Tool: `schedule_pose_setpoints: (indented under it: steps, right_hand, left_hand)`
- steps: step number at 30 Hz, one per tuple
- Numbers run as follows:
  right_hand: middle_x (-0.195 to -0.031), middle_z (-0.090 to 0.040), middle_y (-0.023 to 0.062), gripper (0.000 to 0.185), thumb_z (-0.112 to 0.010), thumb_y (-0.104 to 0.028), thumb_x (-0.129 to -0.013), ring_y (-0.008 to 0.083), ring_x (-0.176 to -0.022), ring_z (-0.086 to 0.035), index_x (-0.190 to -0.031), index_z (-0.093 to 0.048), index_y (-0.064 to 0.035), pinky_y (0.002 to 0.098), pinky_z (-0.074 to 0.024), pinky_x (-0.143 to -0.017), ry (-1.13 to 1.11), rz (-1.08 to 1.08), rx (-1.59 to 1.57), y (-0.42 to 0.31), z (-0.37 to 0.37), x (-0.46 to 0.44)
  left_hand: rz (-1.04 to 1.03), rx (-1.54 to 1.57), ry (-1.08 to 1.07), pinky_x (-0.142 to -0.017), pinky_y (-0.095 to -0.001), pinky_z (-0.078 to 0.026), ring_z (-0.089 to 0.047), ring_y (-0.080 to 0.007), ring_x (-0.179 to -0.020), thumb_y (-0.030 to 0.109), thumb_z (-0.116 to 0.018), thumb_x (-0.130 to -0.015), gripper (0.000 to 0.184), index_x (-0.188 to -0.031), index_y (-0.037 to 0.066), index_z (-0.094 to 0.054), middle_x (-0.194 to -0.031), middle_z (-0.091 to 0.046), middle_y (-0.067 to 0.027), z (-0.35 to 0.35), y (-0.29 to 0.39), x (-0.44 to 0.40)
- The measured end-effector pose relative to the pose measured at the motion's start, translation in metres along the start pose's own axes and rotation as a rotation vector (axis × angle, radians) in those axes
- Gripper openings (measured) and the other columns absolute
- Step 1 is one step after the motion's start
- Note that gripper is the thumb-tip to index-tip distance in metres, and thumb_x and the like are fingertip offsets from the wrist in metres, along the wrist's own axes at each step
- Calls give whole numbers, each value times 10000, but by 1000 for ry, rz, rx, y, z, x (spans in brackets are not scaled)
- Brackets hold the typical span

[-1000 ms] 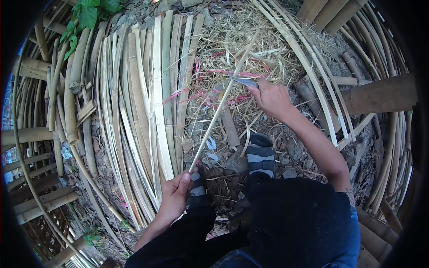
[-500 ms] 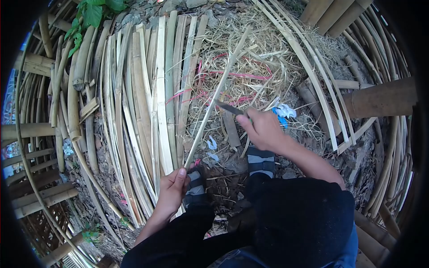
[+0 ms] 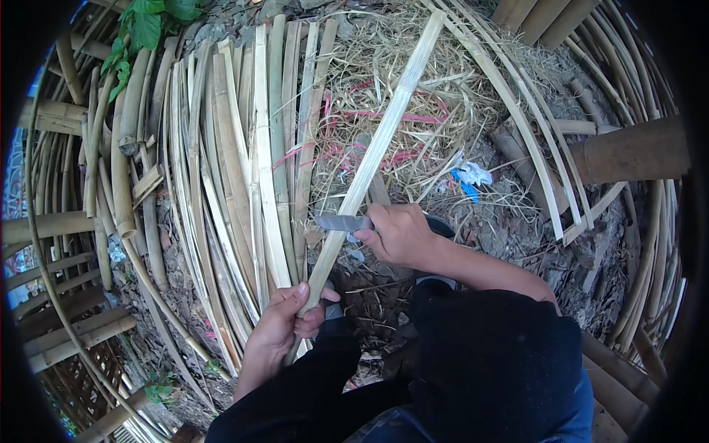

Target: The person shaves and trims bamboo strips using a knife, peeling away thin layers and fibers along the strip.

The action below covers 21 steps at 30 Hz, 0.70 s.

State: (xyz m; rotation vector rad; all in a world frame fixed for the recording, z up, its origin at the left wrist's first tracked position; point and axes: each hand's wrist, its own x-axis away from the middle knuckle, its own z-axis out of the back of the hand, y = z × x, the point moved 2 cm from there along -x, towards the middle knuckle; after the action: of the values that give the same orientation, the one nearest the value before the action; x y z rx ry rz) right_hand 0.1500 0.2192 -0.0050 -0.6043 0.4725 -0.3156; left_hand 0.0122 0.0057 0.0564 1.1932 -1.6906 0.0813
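My left hand (image 3: 284, 317) grips the lower part of a long split bamboo strip (image 3: 391, 122), thumb on top and fingers wrapped round it. The strip slants up and to the right, its pale broad face turned up. In my right hand (image 3: 402, 235) is a knife (image 3: 343, 222), its handle hidden in the closed fingers. The grey blade lies across the strip, a little above my left hand, and points left. Whether the edge bites into the bamboo I cannot tell.
Many split bamboo strips (image 3: 262, 162) lie side by side on the left. Shavings (image 3: 436, 81) and pink string (image 3: 399, 116) cover the ground ahead. Curved strips (image 3: 528, 140) lie at right, near a thick bamboo pole (image 3: 628, 151). Blue and white scraps (image 3: 470, 177) lie among the shavings.
The strip has turned from its narrow edge to its broad face. My right hand and the knife have come down the strip, closer to my left hand, and the blade now lies across it.
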Motion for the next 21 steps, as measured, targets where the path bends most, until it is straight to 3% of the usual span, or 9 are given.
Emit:
schedule_pose_setpoints:
  steps: [2, 5, 8, 10, 12, 15, 17, 21]
  right_hand:
    - [-593, -597, 116, 447, -616, -441, -934, 298, -493, -628, -767, -515, -38, 405, -468, -419, 17, 66, 32, 3, -1, 0]
    - [-590, -594, 108, 452, -623, -449, -926, 286, -490, -626, -764, -514, -42, 399, -472, -415, 24, 147, 97, 8, 10, -3]
    - [-579, -585, 101, 447, -629, -452, -919, 280, -483, -624, -778, -534, -39, 393, -479, -421, 39, 97, 147, 22, 12, -1]
    - [-573, -582, 99, 450, -627, -456, -921, 278, -483, -626, -785, -546, -35, 392, -480, -422, 60, 117, 168, 32, 24, -4]
    - [-567, -579, 97, 454, -624, -460, -922, 277, -483, -628, -793, -559, -30, 390, -481, -423, 85, 134, 190, 42, 32, -7]
    - [-558, -580, 107, 460, -585, -469, -949, 296, -485, -628, -807, -582, -32, 406, -482, -428, 117, 36, 300, 66, 51, -21]
    - [-545, -578, 127, 473, -536, -478, -978, 325, -492, -626, -809, -594, -40, 427, -481, -433, 198, -240, 343, 91, 79, -38]
    - [-559, -601, 163, 477, -484, -451, -1010, 368, -504, -622, -824, -611, -31, 468, -494, -485, 21, -165, 482, 110, 90, -43]
  left_hand:
    - [23, -6, -21, -433, -209, -261, -332, -62, -505, 358, -453, -1056, 483, -1126, -90, -620, -644, -438, -6, 0, 1, 0]
    - [35, -27, -1, -411, -226, -229, -337, -66, -469, 442, -567, -986, 550, -1087, -96, -623, -608, -413, -1, -2, -1, -1]
    - [26, -30, 10, -408, -228, -229, -329, -65, -462, 441, -566, -987, 549, -1085, -96, -623, -609, -421, -4, -1, -2, -2]
    - [37, 23, -45, -423, -212, -260, -340, -62, -497, 375, -452, -1054, 509, -1123, -103, -614, -618, -431, -12, 2, -1, 1]
    - [45, 12, -26, -422, -211, -260, -342, -61, -496, 376, -450, -1054, 512, -1123, -104, -614, -616, -430, -12, 2, -1, 1]
    - [55, 11, -30, -419, -211, -260, -346, -61, -495, 377, -450, -1054, 515, -1121, -107, -613, -614, -432, -13, 4, -2, 4]
    - [69, 13, -27, -411, -214, -254, -348, -64, -490, 372, -446, -1055, 514, -1119, -111, -613, -613, -437, -17, 4, -7, 6]
    - [78, -21, 37, -403, -225, -235, -352, -71, -463, 421, -547, -1001, 539, -1076, -107, -626, -609, -441, -14, 2, -5, 4]
